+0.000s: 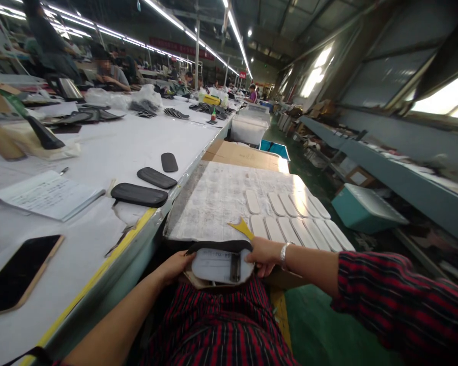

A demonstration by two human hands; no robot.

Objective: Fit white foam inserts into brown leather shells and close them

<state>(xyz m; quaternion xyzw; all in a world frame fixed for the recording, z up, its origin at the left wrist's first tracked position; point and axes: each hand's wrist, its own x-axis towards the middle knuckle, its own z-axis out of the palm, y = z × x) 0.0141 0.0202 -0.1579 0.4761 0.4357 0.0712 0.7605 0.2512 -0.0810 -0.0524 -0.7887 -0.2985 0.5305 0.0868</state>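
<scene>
Both hands hold a dark-edged piece with a pale oval plate (213, 265) on it, low in front of my lap. My left hand (178, 265) pinches its left end. My right hand (263, 254), with a bracelet at the wrist, grips the right end. A yellow forked tool (242, 227) sticks out above the right hand; how it is held is hidden. Just beyond lies a pale board (209, 203) with two rows of white oval pieces (277, 203) on its right part. Three black oval pieces (139, 194) rest on the white table to the left.
The white table (99, 147) carries a phone (21, 274), a notebook (48, 194), a kettle (64, 87) and dark piled pieces. Its yellow-taped edge runs beside my left arm. A teal bin (366, 208) stands at right below a long shelf. People sit at the far left.
</scene>
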